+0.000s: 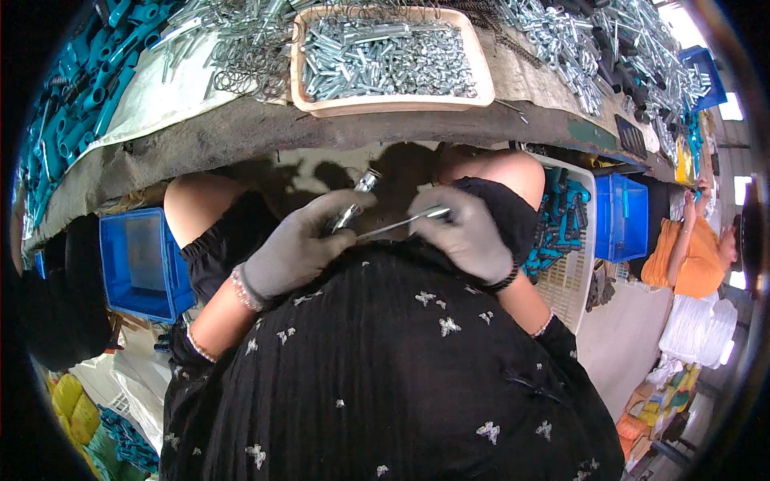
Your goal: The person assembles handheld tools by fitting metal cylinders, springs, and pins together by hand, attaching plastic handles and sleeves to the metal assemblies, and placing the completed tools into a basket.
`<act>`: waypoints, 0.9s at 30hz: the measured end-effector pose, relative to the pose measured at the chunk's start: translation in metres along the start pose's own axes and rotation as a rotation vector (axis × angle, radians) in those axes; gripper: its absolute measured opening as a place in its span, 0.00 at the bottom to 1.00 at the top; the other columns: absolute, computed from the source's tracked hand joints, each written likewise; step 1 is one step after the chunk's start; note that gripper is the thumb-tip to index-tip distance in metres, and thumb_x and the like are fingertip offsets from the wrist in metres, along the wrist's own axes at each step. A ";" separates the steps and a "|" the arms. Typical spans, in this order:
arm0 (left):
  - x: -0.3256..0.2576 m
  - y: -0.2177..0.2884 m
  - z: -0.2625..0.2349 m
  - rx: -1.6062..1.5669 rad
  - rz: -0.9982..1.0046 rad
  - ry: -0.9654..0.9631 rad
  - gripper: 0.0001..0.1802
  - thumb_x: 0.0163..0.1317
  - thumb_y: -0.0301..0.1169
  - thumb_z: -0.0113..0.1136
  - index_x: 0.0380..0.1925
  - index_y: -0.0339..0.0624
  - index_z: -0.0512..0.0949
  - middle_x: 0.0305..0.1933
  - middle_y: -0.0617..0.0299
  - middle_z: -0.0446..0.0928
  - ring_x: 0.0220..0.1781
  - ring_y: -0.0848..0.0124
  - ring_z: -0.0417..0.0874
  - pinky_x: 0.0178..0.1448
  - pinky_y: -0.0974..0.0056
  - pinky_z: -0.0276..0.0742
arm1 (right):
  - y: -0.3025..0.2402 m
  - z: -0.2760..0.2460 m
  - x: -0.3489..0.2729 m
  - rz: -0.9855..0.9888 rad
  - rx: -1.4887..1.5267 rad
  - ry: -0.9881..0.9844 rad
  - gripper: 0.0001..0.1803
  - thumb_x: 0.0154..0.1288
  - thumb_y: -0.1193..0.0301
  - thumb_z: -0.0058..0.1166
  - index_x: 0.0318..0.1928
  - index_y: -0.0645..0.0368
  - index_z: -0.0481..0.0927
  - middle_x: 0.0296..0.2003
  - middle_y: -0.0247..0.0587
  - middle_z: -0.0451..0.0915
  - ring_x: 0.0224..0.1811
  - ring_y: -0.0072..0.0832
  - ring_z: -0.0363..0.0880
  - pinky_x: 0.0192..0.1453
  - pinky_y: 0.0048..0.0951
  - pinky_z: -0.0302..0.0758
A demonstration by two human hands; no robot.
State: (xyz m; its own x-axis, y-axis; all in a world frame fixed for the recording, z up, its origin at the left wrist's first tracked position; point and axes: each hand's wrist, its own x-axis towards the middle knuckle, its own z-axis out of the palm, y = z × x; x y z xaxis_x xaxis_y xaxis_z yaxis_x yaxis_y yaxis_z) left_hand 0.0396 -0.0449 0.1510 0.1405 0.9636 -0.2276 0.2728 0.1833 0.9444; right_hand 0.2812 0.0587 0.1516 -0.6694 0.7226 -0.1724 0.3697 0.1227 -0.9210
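Note:
Over my lap, my left hand in a grey glove is closed round a shiny metal tube. The tube slants up and to the right, and fingers cover part of it. My right hand, also gloved, is closed on a thin metal rod. Its far tip reaches toward the left fingers, and a bright cylindrical piece shows at the right fingers. I cannot tell whether the rod touches the tube. Ahead of both hands, a cream tray full of small metal pins and tubes stands on the bench.
The cloth-covered bench crosses in front of my knees. Teal parts pile up at its left, loose metal rods at its right. Blue bins and a white crate flank my legs. A person in orange sits far right.

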 end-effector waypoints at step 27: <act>-0.031 -0.002 -0.026 -0.216 -0.090 0.102 0.15 0.59 0.22 0.63 0.43 0.39 0.70 0.41 0.69 0.72 0.42 0.80 0.72 0.49 0.71 0.72 | -0.030 0.015 0.042 0.055 0.066 -0.065 0.10 0.56 0.69 0.68 0.34 0.61 0.81 0.27 0.31 0.79 0.30 0.17 0.75 0.36 0.23 0.72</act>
State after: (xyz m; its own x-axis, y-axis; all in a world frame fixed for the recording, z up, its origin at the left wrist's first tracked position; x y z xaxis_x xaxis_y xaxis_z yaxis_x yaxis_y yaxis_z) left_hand 0.0105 -0.0700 0.1624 0.0250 0.9541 -0.2983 0.0684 0.2961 0.9527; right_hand 0.2322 0.0755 0.1663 -0.6905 0.6810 -0.2440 0.3654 0.0372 -0.9301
